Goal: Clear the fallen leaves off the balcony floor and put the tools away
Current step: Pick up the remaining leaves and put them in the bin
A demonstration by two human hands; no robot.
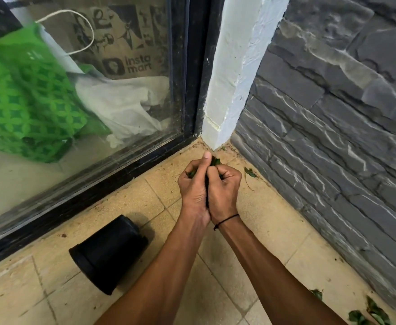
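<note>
Head view: your left hand and right hand press together, fingers curled around gathered leaves in the floor corner. Gathering step; next, carry them to the tipped black pot, then collect stray leaves.

Item: the person's body, as we recorded it. We noted two bare forearms, no sleeves in view. We logged the left hand and the right hand ungloved, without rings that we could see. On the right wrist we found one thin black cord bracelet, its knotted end hanging at the inner side.
</note>
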